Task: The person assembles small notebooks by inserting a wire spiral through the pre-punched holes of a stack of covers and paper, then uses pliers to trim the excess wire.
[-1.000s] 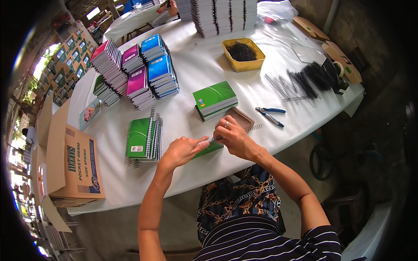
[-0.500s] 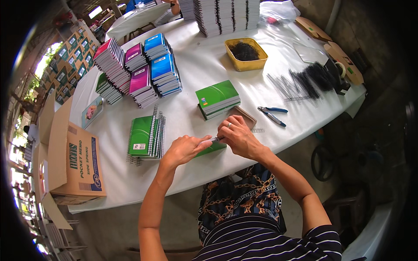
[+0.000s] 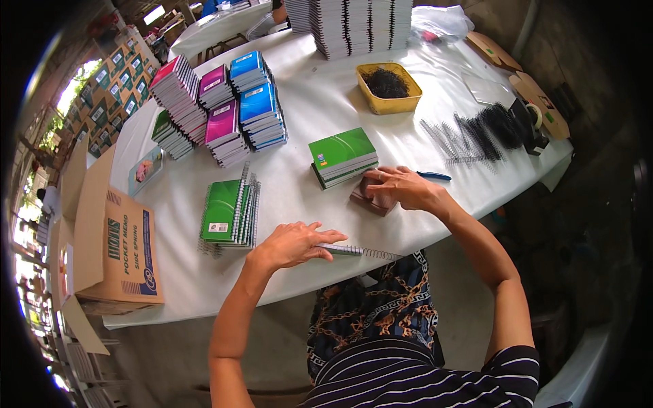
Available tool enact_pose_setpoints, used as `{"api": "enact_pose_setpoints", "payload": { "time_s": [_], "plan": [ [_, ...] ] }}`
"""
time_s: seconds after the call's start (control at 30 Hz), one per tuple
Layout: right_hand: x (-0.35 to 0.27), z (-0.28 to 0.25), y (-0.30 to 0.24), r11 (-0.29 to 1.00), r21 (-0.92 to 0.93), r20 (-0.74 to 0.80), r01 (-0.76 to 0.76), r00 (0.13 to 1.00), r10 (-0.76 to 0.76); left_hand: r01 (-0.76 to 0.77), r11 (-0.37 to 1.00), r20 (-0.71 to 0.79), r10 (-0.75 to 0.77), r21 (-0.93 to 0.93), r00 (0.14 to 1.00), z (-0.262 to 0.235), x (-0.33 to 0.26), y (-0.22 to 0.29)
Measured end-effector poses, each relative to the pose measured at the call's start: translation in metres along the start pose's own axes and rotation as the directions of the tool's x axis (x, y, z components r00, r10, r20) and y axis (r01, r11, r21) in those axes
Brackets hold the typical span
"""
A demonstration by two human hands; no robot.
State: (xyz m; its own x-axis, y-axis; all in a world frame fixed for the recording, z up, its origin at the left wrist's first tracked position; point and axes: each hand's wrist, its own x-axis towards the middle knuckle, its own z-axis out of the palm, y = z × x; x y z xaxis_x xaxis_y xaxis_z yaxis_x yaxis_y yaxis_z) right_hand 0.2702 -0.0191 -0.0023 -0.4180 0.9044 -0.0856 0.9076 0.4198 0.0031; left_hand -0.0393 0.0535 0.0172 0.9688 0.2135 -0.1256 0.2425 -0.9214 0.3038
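Observation:
My left hand (image 3: 289,246) pinches a small notebook (image 3: 340,249) between thumb and fingers close to the table's front edge. The notebook appears nearly edge-on, and a wire coil (image 3: 377,254) sticks out from its right end. Farther right, my right hand (image 3: 405,188) grips a brown block (image 3: 367,202) lying on the table, fingers bent over its top. Just beyond that block stands a stack of green-covered notebooks (image 3: 343,151). Blue-handled pliers (image 3: 435,176) are mostly hidden under my right hand. To my left lies a pile of coil-bound green notebooks (image 3: 223,209).
A yellow tub (image 3: 391,102) of dark coils stands farther back, with loose coils (image 3: 476,132) at right. Red, purple and blue notebook stacks (image 3: 258,115) rise at back left. An opened carton (image 3: 126,245) sits at the left edge; tall notebook stacks (image 3: 360,27) stand at the back.
My right hand has left the notebook and moved right onto the brown block, covering most of the pliers. In my left hand the notebook has come lower, its coil now sticking out rightward.

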Motion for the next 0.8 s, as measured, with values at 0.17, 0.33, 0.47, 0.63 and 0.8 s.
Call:
{"api": "enact_pose_setpoints", "payload": {
  "time_s": [0.17, 0.33, 0.47, 0.63, 0.8],
  "plan": [
    [0.009, -0.009, 0.01, 0.983, 0.006, 0.042, 0.182, 0.982, -0.182, 0.04, 0.999, 0.072, -0.041, 0.017, 0.997, -0.007, -0.001, 0.003],
    [0.003, -0.046, -0.015, 0.337, 0.94, 0.077, 0.061, 0.922, -0.38, 0.221, 0.975, -0.115, -0.222, -0.021, 0.968, -0.002, -0.006, 0.016],
    [0.011, -0.026, -0.027, 0.357, 0.928, 0.031, 0.107, 0.932, -0.362, 0.269, 0.961, -0.2, -0.277, -0.069, 0.94, 0.004, -0.007, 0.017],
    [0.017, -0.037, -0.034, 0.429, 0.896, 0.026, 0.115, 0.951, -0.309, 0.414, 0.908, -0.058, -0.417, -0.061, 0.907, -0.006, -0.004, 0.014],
    [0.019, -0.038, -0.031, 0.339, 0.936, 0.007, 0.09, 0.961, -0.275, 0.257, 0.917, -0.296, -0.348, -0.304, 0.89, 0.002, -0.001, 0.002]
  ]
}}
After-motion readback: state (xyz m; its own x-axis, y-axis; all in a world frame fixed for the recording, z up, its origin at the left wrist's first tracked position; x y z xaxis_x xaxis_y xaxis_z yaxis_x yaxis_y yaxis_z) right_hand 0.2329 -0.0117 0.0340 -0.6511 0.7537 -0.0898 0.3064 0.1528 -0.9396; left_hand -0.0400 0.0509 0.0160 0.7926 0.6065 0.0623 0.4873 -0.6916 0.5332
